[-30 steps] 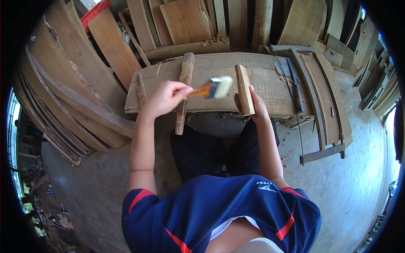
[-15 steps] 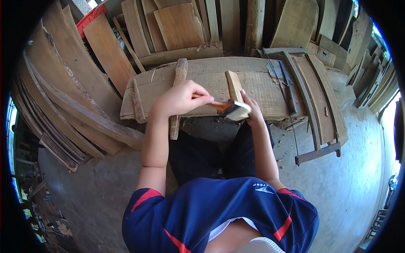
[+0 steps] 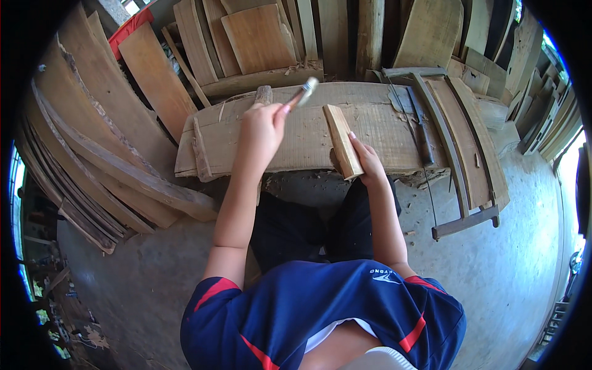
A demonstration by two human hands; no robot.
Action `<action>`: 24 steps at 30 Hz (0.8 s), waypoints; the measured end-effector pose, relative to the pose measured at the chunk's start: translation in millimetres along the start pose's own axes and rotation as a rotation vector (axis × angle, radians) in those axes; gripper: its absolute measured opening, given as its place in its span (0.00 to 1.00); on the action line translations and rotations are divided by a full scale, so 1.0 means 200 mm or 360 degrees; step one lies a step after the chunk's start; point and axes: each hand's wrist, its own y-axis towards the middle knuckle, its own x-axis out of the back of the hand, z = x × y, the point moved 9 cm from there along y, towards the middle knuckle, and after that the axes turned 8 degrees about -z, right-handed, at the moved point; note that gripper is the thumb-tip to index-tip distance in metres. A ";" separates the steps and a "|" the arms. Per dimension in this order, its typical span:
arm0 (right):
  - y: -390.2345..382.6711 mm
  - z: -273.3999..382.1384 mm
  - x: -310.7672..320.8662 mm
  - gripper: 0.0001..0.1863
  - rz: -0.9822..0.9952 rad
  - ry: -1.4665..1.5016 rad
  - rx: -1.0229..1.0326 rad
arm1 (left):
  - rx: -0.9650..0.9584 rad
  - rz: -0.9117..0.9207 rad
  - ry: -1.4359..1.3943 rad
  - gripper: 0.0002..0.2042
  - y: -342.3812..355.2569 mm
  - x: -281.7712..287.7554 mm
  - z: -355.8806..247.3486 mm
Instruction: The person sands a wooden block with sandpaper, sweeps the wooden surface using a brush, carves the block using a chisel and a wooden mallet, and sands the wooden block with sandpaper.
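Lining the back and left side of a workroom, leaning planks [image 3: 148, 74] rise around a grey floor [image 3: 154, 290], where a person in a navy shirt [image 3: 308, 290] and dark trousers [image 3: 290, 231] faces a thick wooden slab [image 3: 290, 132] set crosswise. A frame saw [image 3: 439, 145] extends past the slab's right end, its lower crossbar over the floor; near its beam lies a dark-handled tool [image 3: 425, 148]. A rough wooden club [image 3: 264, 95] crosses the slab's left part, near a thin wood strip [image 3: 201, 151]. Between club and saw, with slab showing on either side, a narrow wooden block [image 3: 343, 142] slants toward the person, its lower end out past the slab's near edge. The right hand [image 3: 367, 161] is closed on the block's right side near that end. The left hand [image 3: 262, 126], above the club, is wrapped tightly around the handle of a paintbrush [image 3: 302, 94], whose bristles point up and away, apart from the block. Blur softens the brush; the left hand and forearm cover the club's middle; some right-hand fingers are hidden, and whether the block touches the slab cannot be told. The tallest planks are cut off at the view's upper rim.
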 end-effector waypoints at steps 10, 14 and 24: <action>-0.04 0.02 0.00 0.25 0.0001 -0.0040 -0.0021 | 0.0248 0.0124 0.0022 0.09 -0.03 -0.01 0.04; -0.02 0.01 0.05 0.25 -0.0092 -0.0065 -0.0026 | 0.0259 0.0246 -0.0521 0.10 -0.03 0.05 0.05; -0.02 -0.01 0.03 0.22 0.0066 -0.0128 0.0045 | 0.0084 0.0231 -0.0423 0.07 -0.05 0.03 -0.03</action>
